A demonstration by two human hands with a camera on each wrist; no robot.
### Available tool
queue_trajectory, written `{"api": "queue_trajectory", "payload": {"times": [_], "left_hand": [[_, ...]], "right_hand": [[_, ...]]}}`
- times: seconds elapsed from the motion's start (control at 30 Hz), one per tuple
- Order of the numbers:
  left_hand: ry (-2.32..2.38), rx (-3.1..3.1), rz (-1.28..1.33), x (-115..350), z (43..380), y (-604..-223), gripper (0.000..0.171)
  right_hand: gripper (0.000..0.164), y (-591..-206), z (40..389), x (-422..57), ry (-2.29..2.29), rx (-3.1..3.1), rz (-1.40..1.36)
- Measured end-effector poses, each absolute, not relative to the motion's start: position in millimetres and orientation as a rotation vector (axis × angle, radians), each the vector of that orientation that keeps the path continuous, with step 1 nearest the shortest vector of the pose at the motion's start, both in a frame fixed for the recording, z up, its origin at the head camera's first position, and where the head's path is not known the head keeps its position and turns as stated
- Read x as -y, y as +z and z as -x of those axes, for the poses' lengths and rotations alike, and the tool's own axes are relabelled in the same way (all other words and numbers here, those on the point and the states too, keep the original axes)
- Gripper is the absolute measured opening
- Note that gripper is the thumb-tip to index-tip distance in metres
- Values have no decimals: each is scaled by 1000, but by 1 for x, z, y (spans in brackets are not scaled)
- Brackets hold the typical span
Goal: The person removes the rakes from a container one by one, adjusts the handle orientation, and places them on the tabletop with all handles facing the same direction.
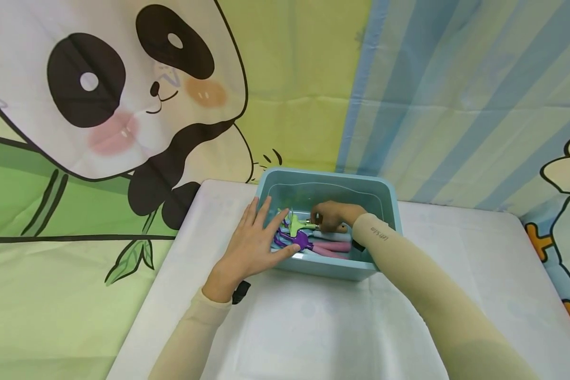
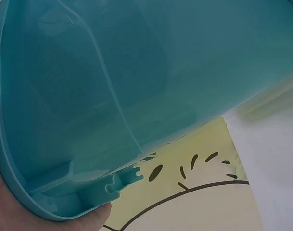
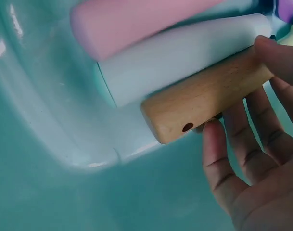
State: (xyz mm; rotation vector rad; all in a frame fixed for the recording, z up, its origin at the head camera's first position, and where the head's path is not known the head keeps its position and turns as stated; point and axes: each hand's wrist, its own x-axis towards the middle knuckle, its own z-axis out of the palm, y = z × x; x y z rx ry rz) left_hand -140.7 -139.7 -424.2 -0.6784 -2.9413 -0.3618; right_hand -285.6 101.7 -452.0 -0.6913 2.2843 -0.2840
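A teal plastic bin holds several long-handled utensils. Inside it my right hand pinches a wooden handle with a hole near its end, thumb on top and fingers below. The far end of that utensil is hidden in the right wrist view. Beside the handle lie a pale blue handle and a pink handle. Purple and light green tool heads lie toward the bin's left. My left hand, fingers spread and mostly straight, rests at the bin's left rim.
The bin stands on a white-covered table, close to its back edge. Behind hangs a printed cloth with a panda and blue stripes. White tabletop extends to the right and in front of the bin.
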Motion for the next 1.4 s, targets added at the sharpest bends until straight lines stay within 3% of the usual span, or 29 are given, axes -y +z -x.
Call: {"api": "queue_trajectory", "payload": {"times": [0.37,0.83,1.4], "left_hand": [[-373,2929,685,139,140,-423,92],[-371,2928,667,139,141,-425,93],[-397,2937,665,138,139,-423,92]], "right_hand": [[23,-453,285,-106,-271,-2188,685],[19,-445,289,-113,-499,-1972,439],[45,-437,289,-116,-637,-1965,350]]}}
